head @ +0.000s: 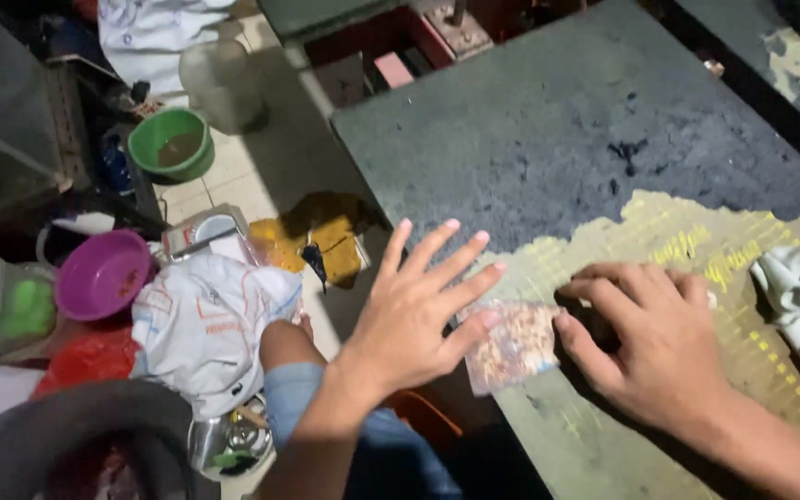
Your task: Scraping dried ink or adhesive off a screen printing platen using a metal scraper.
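The small clear packet [511, 344] lay on the table [548, 130] between both hands, left hand [414, 319] spread open touching it, right hand [655, 343] pinning its right edge with bent fingers.

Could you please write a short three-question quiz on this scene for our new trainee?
1. True or false: the left hand is spread open, fingers apart, over the small clear packet.
2. Which bowl on the floor lies nearer the white sack? A) green bowl B) purple bowl
3. Fill in: the right hand presses on the packet's ____ edge, as seen in the picture.

Key
1. True. The fingers are splayed, and the little finger lies over the packet's top edge.
2. B. The purple bowl sits right beside the sack; the green one is farther up the floor.
3. Right. The thumb lies at that edge, on the worn table.
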